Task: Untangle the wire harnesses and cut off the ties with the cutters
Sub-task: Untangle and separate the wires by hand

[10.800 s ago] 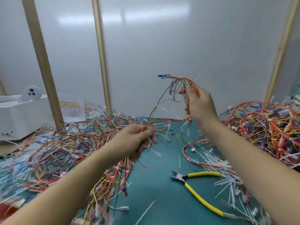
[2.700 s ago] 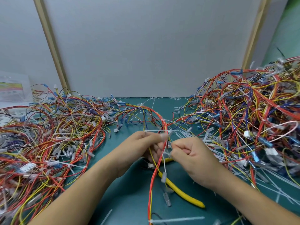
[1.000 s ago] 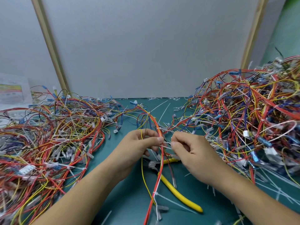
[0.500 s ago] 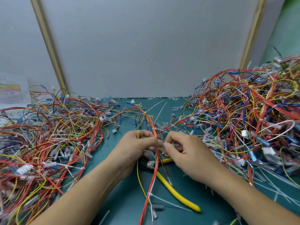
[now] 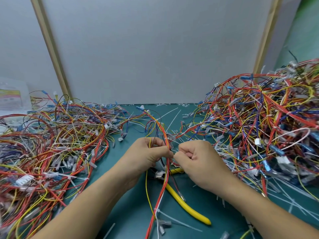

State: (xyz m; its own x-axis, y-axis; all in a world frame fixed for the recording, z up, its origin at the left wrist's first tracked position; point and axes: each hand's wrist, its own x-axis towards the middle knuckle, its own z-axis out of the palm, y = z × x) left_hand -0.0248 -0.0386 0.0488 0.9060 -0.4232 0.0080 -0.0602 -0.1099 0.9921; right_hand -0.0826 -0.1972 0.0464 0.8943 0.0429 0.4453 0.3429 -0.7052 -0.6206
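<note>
While the left hand (image 5: 148, 156) and right hand (image 5: 195, 157) are pinching the wire bundle (image 5: 163, 130) from 9 and 3 o'clock, tugging is probably risking tighter knots.

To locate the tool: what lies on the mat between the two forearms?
The yellow-handled cutters lie there, crossed by the red harness the left hand holds; head view shows it.

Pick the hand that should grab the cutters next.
Right, probably. The cutters lie just below the right hand, which only pinches the harness with its fingertips. The left hand grips the harness in its fist and can steady it.
</note>
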